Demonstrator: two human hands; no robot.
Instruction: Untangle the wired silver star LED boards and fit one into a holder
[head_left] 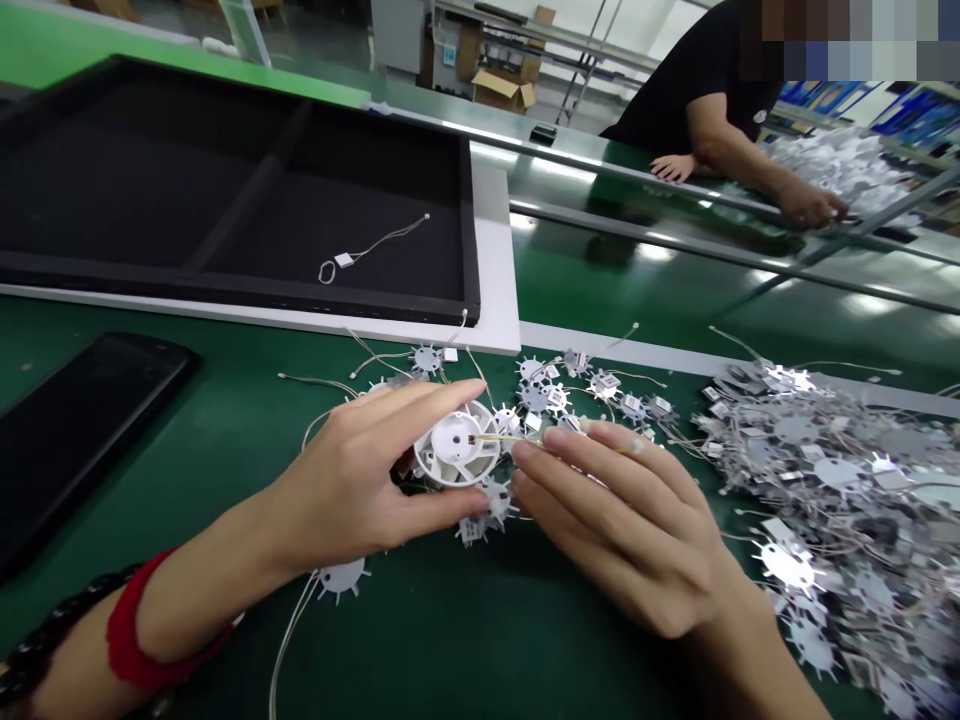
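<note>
Between thumb and fingers, my left hand (pixel 352 470) grips a round white plastic housing (pixel 442 455) by its rim, its spoked face turned up. A thin pale wire (pixel 501 437) runs from a small dark slot at the housing's centre to my right hand (pixel 630 520). The fingers of that hand are pressed together around the wire, just right of the housing. Beneath and behind both hands lie loose silver toothed metal discs (pixel 534 398) with small white blocks and wires. Another toothed disc (pixel 343 578) lies under my left wrist.
A large heap of toothed discs with wires (pixel 840 480) covers the right side of the green table (pixel 525 640). A black tray (pixel 150 190) with one wired white block (pixel 343 260) stands back left. A dark phone-like object (pixel 90 430) lies left. Across the bench, a co-worker (pixel 697 110) reaches toward white parts (pixel 840 170).
</note>
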